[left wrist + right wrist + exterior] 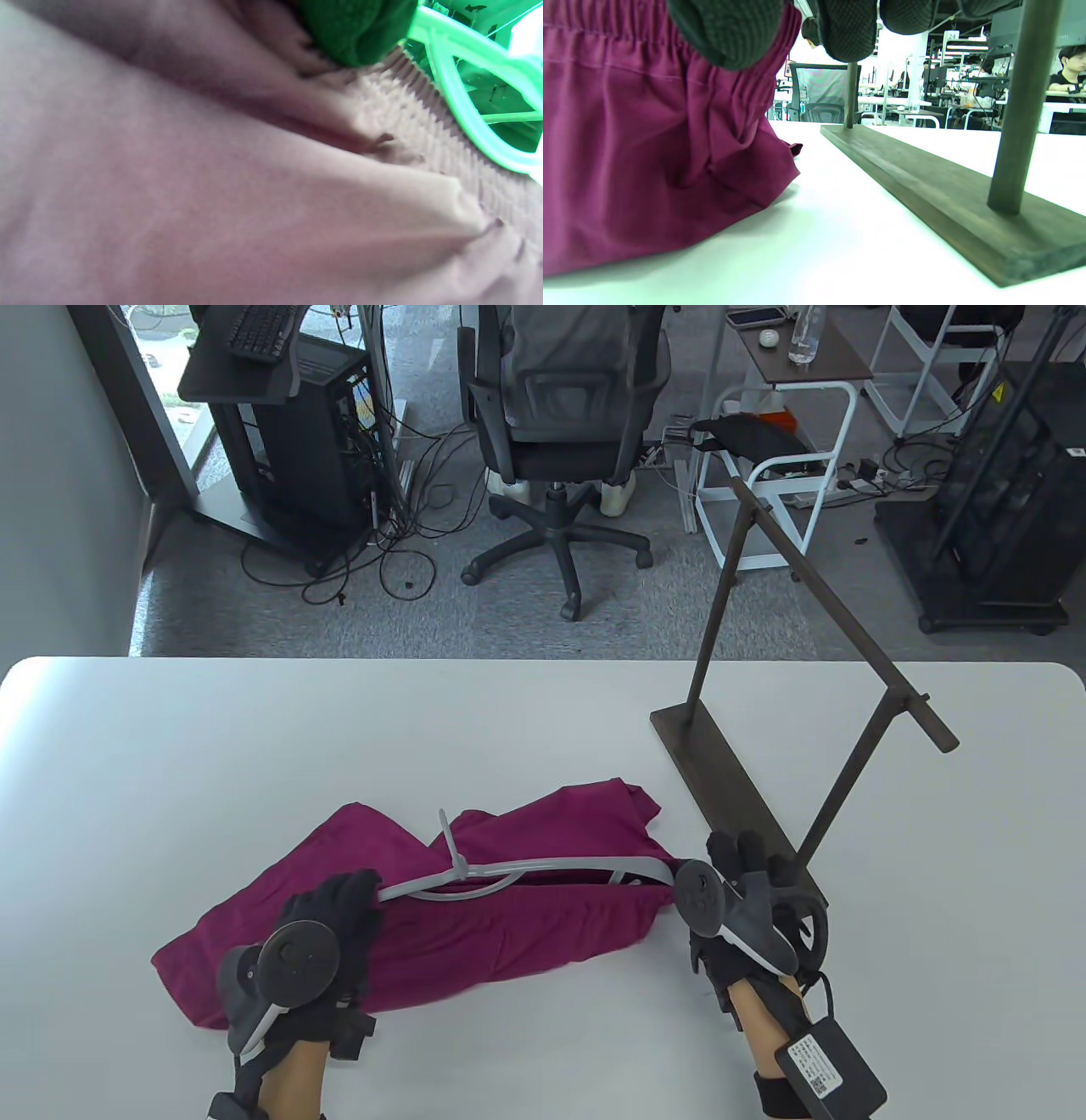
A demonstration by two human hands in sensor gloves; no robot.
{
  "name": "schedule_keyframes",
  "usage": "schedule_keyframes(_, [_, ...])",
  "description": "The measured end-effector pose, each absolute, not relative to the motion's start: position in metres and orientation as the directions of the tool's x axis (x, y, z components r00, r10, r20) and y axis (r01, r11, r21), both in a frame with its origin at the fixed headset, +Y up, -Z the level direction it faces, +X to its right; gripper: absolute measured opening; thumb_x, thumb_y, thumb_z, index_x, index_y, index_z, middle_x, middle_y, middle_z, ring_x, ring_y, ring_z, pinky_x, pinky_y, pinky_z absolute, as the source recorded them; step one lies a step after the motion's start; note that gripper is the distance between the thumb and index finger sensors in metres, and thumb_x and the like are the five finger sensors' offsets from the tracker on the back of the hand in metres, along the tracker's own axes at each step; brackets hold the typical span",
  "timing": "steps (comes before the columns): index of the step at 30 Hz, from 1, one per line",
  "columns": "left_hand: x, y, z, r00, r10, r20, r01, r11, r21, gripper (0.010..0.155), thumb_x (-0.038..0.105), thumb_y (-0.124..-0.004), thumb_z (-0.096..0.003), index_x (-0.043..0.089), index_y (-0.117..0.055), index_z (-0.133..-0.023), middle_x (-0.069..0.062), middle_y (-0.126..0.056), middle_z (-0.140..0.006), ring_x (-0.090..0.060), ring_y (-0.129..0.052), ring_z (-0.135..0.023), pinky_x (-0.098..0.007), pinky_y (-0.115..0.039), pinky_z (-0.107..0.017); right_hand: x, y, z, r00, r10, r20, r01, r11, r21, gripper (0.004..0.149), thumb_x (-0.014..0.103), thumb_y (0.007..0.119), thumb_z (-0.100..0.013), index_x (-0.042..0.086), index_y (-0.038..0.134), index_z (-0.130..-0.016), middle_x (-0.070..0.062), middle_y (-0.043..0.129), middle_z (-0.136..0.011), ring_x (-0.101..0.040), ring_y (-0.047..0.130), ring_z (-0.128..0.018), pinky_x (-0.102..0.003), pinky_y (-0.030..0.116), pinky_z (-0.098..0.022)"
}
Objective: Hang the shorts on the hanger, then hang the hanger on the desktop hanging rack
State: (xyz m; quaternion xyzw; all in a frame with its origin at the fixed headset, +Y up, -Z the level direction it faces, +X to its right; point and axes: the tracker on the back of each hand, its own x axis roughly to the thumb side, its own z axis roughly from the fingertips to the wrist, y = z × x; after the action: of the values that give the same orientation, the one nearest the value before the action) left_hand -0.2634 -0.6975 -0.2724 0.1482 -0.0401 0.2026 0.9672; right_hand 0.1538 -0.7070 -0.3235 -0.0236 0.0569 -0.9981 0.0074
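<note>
Left hand fingers are down on the left end of the grey plastic hanger where it meets the magenta shorts. Left wrist view shows a gloved fingertip right at the ribbed waistband beside the hanger arm, so it looks like a pinch on hanger and fabric, but the curl itself is hidden under the tracker; cannot tell for sure.

Right hand sits at the hanger's right end, by the shorts' right edge. Its fingertips hang over the elastic waistband in the right wrist view, one touching the cloth, the others free in the air — no clear grip, cannot tell if it holds anything.

Shorts lie flat on the white table, front centre, hanger laid along the top of them with its hook pointing away. One arm seems tucked into the waistband, not certain. Desktop hanging rack stands to the right, base just beside the right hand, rail bare.

Step in hand, my read: seating the shorts on the hanger. Do it well — keep the waistband stretched evenly between both ends, check both sides are caught before lifting, lift level so fabric doesn't slide off, and clear the rack's near upright on the way to the rail.
</note>
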Motion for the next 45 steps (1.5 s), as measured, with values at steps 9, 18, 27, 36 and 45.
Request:
schedule_keyframes(9, [-0.261,-0.695,-0.268,0.930,0.335,0.151,-0.366,0.881,0.300,0.054,0.040,-0.079,-0.0396,0.027,-0.076,-0.092,-0.004,-0.083,-0.090,-0.030,-0.097,-0.076,-0.069,-0.069,-0.062,0.129,-0.707,-0.313,-0.978,-0.188,0.087,0.171,-0.969,-0.177,0.041,0.039,0.080,-0.042,0.037,0.076,-0.082,-0.013,0.061,-0.108,-0.045,0.054,-0.098,-0.070,0.054,-0.068])
schedule_keyframes(18, [-0.257,-0.700,-0.270,0.931,0.327,0.163,-0.362,0.887,0.287,0.054,0.040,-0.079,-0.0397,0.027,-0.075,-0.092,-0.003,-0.082,-0.091,-0.030,-0.095,-0.078,-0.070,-0.066,-0.063,0.117,-0.705,-0.301,-0.953,-0.042,0.299,-0.027,-0.974,-0.224,0.054,0.038,0.080,-0.043,0.034,0.065,-0.095,-0.010,0.061,-0.109,-0.043,0.056,-0.098,-0.067,0.058,-0.068])
schedule_keyframes(27, [-0.255,-0.701,-0.270,0.904,0.379,0.199,-0.424,0.857,0.293,0.054,0.040,-0.078,-0.0399,0.028,-0.075,-0.092,-0.003,-0.082,-0.091,-0.030,-0.095,-0.078,-0.069,-0.066,-0.064,0.147,-0.701,-0.298,-0.879,0.352,0.321,-0.403,-0.909,-0.108,0.088,0.051,0.079,-0.042,0.030,0.025,-0.108,-0.013,0.044,-0.114,-0.045,0.052,-0.100,-0.069,0.057,-0.068])
schedule_keyframes(36, [-0.255,-0.704,-0.270,0.890,0.383,0.249,-0.443,0.857,0.264,0.054,0.041,-0.078,-0.0399,0.029,-0.074,-0.093,-0.002,-0.081,-0.092,-0.029,-0.095,-0.080,-0.070,-0.067,-0.063,0.153,-0.724,-0.310,-0.756,0.602,0.257,-0.607,-0.792,0.072,0.072,0.050,0.078,-0.042,0.025,0.049,-0.104,-0.014,0.056,-0.109,-0.046,0.060,-0.096,-0.071,0.060,-0.065])
schedule_keyframes(45, [-0.257,-0.712,-0.275,0.879,0.423,0.222,-0.468,0.855,0.222,0.054,0.042,-0.075,-0.0410,0.033,-0.069,-0.094,0.001,-0.075,-0.098,-0.029,-0.083,-0.092,-0.069,-0.049,-0.071,0.147,-0.733,-0.314,-0.659,0.707,0.256,-0.688,-0.705,0.175,0.055,0.040,0.078,-0.042,0.021,0.065,-0.092,-0.012,0.064,-0.105,-0.045,0.070,-0.091,-0.069,0.066,-0.064])
